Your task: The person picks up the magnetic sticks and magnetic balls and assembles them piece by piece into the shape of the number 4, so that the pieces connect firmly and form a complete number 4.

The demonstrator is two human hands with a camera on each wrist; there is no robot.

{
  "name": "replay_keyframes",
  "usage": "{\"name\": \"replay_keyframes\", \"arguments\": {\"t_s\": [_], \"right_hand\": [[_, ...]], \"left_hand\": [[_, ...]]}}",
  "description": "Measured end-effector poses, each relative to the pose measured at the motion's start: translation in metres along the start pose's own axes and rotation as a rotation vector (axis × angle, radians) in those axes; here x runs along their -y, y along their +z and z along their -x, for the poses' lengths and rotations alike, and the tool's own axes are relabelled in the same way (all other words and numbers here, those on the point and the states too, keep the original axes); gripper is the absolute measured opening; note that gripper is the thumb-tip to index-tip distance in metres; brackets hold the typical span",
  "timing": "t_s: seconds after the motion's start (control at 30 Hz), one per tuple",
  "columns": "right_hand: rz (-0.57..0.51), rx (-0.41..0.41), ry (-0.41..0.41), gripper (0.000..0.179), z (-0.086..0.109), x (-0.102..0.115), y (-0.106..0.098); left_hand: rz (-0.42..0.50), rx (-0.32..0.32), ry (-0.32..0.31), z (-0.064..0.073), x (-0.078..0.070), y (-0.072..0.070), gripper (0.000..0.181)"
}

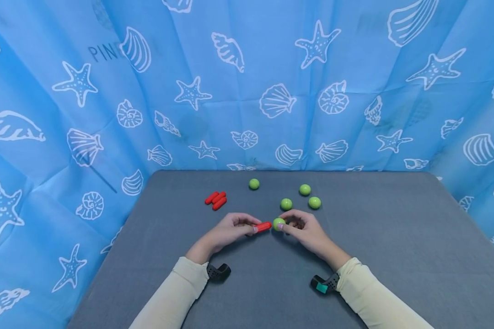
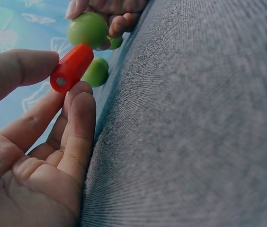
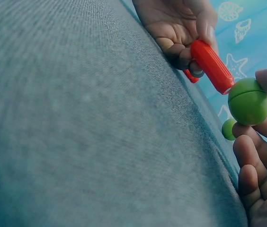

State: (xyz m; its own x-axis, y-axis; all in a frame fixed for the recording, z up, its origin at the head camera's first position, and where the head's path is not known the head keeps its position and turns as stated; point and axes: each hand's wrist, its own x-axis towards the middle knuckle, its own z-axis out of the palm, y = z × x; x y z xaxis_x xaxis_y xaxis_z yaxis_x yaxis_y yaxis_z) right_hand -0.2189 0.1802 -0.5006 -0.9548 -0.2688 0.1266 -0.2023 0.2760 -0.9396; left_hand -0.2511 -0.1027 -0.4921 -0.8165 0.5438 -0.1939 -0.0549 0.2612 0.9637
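Note:
Between thumb and fingertips my left hand (image 1: 230,230) pinches a short ribbed red rod (image 1: 263,226). In the left wrist view a small silvery disc shows in the near end of the rod (image 2: 72,68). My right hand (image 1: 308,230) pinches a glossy green ball (image 1: 278,224) by its sides; a seam runs round the ball (image 3: 249,106) in the right wrist view. The rod's far end points at the ball, its tip right at the ball's surface. Both hands are low over the grey tabletop, facing each other.
Three more red rods (image 1: 219,204) lie side by side at the back left of the grey table (image 1: 247,292). Several loose green balls stand beyond the hands, one ball (image 1: 254,184) near the back edge, another ball (image 1: 286,204) close to the right hand. A blue shell-print curtain (image 1: 247,91) hangs behind.

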Motion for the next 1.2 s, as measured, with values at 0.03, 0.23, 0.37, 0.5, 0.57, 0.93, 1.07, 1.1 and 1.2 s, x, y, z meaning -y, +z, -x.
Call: {"name": "replay_keyframes", "arguments": {"t_s": [0.03, 0.23, 0.37, 0.5, 0.57, 0.93, 1.07, 1.1, 1.2], "right_hand": [[-0.002, 0.006, 0.001, 0.023, 0.0001, 0.0003, -0.0001], [-0.005, 0.036, -0.005, 0.024, 0.0013, 0.0028, -0.0009], [0.004, 0.034, -0.016, 0.024, 0.0012, 0.003, -0.001], [0.011, 0.03, -0.023, 0.023, 0.0012, 0.0013, -0.0007], [0.014, 0.029, -0.027, 0.023, 0.0014, 0.0006, -0.0006], [0.015, 0.037, -0.037, 0.022, 0.0012, -0.0014, -0.0013], [0.015, 0.046, -0.046, 0.023, 0.0016, -0.0015, -0.0014], [0.014, 0.049, -0.05, 0.023, 0.0017, -0.0016, -0.0015], [0.017, 0.06, -0.06, 0.024, 0.0018, -0.0025, -0.0016]], "left_hand": [[-0.003, 0.004, 0.003, -0.0003, 0.0006, 0.0, 0.027], [-0.027, 0.028, 0.025, -0.0012, 0.0022, -0.0001, 0.027], [-0.031, 0.033, 0.032, -0.0008, 0.0014, 0.0, 0.026], [-0.025, 0.035, 0.025, -0.0008, 0.0023, -0.0003, 0.026], [-0.022, 0.037, 0.025, -0.001, 0.0032, -0.0004, 0.026], [-0.016, 0.078, 0.034, -0.0016, 0.0019, -0.0001, 0.028], [-0.026, 0.091, 0.024, -0.0002, 0.0006, 0.0002, 0.028], [-0.028, 0.094, 0.022, 0.0004, -0.0001, 0.0007, 0.028], [-0.044, 0.102, 0.029, 0.0018, -0.0015, 0.0025, 0.028]]}}
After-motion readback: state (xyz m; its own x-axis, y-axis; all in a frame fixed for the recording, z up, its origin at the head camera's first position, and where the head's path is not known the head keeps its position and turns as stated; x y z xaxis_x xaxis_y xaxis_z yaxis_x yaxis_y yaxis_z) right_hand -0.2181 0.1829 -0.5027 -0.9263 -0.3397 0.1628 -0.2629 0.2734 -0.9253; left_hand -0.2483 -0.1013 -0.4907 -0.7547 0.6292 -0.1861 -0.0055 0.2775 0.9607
